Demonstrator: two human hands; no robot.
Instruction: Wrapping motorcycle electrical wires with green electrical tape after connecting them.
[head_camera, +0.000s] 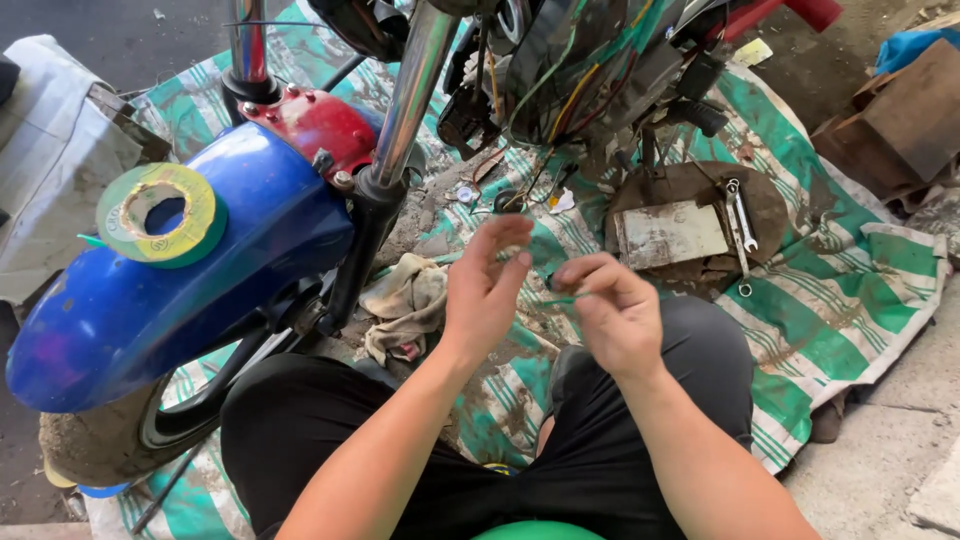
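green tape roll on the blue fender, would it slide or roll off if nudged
The tape roll lies flat on the curved, glossy blue fender, so it would probably slide rather than roll. It looks light: a thin ring with an open core, so a small push might shift it. It should feel fairly stiff, not floppy.

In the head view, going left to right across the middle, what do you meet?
Roll of green and yellow tape on the blue motorcycle fender → crumpled beige rag → left hand → right hand → grey metal plate → silver wrenches → green-and-white striped tarp.
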